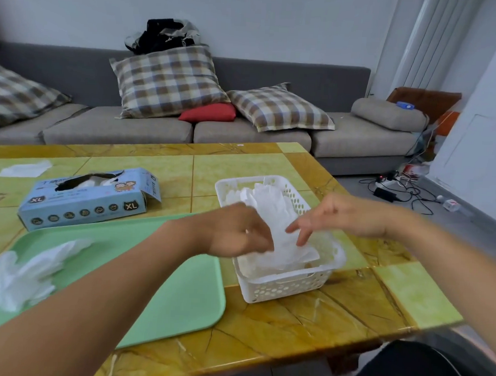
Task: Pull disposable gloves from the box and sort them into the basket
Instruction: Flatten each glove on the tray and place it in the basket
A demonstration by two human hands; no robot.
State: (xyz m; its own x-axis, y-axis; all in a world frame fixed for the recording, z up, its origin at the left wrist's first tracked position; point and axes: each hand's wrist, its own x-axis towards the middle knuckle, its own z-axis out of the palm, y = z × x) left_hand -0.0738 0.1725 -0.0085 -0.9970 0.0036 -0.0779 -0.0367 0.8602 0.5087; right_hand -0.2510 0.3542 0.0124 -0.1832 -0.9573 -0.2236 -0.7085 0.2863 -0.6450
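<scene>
Both hands over the basket (287,287) on the table (349,308), settling a glove (284,241) onto the stack inside. Left hand (239,230) at the glove's left edge, fingers curled down onto the film; whether pinching or merely pressing, cannot tell, the fingertips being hidden behind the knuckles. Right hand (340,215) just above the glove, fingers apart and straight, tips touching or nearly touching the top sheet, nothing clasped.

Remaining stock in two places: a loose crumpled heap (21,276) on the tray (164,284) at near left, and more showing through the slot of the box (88,199), behind the tray and well apart from the basket.

Handling, judged from appearance: thin translucent film, very light, limp, no stiffness of its own. Likely to cling to skin and to neighbouring sheets, to drift with any quick motion, and to spring out of a fold once released. Little risk of damage, though tearing possible under a sharp tug.

Best hold, by that judgement: a light pinch at the cuff edge, second hand flat on the fingers to smooth and pin before letting go.
</scene>
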